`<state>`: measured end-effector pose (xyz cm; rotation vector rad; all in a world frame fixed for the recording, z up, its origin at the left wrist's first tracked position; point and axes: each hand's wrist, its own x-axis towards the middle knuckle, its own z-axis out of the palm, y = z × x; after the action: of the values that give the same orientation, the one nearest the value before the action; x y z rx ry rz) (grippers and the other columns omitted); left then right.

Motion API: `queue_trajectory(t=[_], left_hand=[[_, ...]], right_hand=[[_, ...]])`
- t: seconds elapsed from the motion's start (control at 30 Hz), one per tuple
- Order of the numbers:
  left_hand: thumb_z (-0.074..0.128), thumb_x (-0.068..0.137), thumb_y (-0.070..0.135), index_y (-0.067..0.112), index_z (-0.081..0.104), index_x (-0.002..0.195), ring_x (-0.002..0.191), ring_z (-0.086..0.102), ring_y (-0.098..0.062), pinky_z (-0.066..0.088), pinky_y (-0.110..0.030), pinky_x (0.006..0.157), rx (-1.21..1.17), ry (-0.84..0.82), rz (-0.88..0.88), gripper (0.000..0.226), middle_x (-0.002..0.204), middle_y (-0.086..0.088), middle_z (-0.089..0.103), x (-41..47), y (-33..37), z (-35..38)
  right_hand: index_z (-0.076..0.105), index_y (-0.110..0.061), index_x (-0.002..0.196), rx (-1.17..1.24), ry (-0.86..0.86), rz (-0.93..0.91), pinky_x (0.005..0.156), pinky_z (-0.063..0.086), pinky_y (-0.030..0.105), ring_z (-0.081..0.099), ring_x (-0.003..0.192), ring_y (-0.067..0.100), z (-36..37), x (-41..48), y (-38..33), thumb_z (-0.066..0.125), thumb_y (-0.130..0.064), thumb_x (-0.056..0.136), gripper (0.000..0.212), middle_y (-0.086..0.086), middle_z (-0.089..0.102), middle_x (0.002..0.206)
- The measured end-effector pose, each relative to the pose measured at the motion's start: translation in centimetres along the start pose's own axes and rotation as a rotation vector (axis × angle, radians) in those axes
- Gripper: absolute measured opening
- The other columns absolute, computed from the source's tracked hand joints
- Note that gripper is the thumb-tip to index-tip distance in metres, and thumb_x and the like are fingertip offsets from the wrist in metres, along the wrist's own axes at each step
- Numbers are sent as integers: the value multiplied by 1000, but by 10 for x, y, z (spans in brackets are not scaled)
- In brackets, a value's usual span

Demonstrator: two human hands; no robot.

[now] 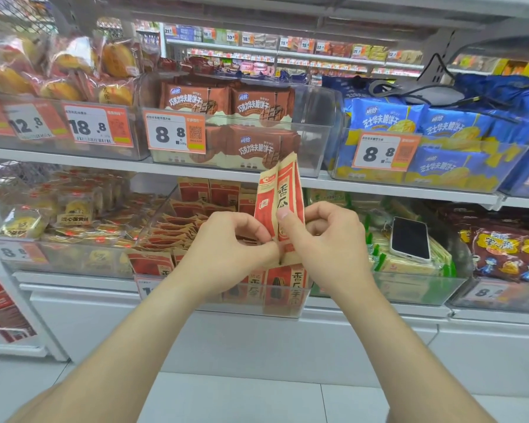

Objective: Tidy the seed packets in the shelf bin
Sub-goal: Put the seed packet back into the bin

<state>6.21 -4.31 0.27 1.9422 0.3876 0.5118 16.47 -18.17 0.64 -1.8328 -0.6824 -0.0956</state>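
Observation:
A clear plastic bin on the lower shelf holds several red and tan seed packets, some lying flat in a loose pile at the back left, some standing at the front. Above the bin I hold two upright seed packets side by side. My left hand pinches the lower edge of the left packet. My right hand grips the right packet, with the thumb pressed on its front. The hands touch each other at the packets' bottom edges.
A white phone lies on green and yellow packs in the bin to the right. Clear bins of brown biscuit packs and blue packs stand on the shelf above. Pastry bins sit at the left.

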Motion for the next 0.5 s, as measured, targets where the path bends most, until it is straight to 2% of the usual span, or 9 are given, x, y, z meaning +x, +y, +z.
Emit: queue_trajectory(t=[0.07, 0.13, 0.2, 0.27, 0.37, 0.5], left_hand=[[84, 89, 21, 18, 82, 82, 82, 80, -13, 68, -33, 71, 2, 5, -3, 8, 88, 11, 81, 1, 3, 1], [83, 90, 18, 18, 84, 82, 81, 79, -11, 64, -24, 66, -7, -1, -9, 9, 86, 10, 81, 1, 4, 0], [87, 89, 17, 18, 85, 83, 81, 78, -11, 64, -25, 66, -58, 11, -6, 6, 85, 6, 81, 2, 4, -3], [90, 86, 17, 21, 87, 86, 78, 76, -8, 60, -22, 65, -140, 21, -11, 5, 86, 4, 82, 2, 3, -6], [91, 84, 18, 23, 87, 91, 77, 75, -8, 58, -20, 65, -186, 22, -28, 9, 88, 2, 83, 1, 2, -9], [91, 85, 21, 27, 87, 91, 79, 75, -9, 58, -21, 66, -183, 33, -28, 9, 92, 3, 82, 3, -1, -9]], right_hand=[[71, -18, 83, 4, 3, 33, 68, 62, 43, 74, 64, 19, 0, 1, 2, 74, -48, 96, 33, 1, 75, 65], [73, -16, 85, 34, -5, 86, 69, 64, 50, 77, 74, 29, 1, 1, 3, 71, -46, 100, 34, 6, 78, 73], [74, -10, 91, 194, -49, 202, 59, 65, 46, 78, 78, 39, -1, 1, 1, 68, -38, 104, 32, 11, 79, 80], [74, -5, 99, 365, -125, 333, 52, 62, 36, 80, 77, 35, -4, 1, -6, 64, -31, 108, 29, 11, 81, 86], [74, -9, 105, 425, -197, 412, 53, 63, 33, 81, 78, 28, -7, 1, -9, 59, -29, 110, 25, 8, 83, 90], [74, -10, 111, 468, -210, 438, 53, 64, 33, 82, 81, 30, -8, 2, -10, 55, -31, 112, 28, 9, 83, 92]])
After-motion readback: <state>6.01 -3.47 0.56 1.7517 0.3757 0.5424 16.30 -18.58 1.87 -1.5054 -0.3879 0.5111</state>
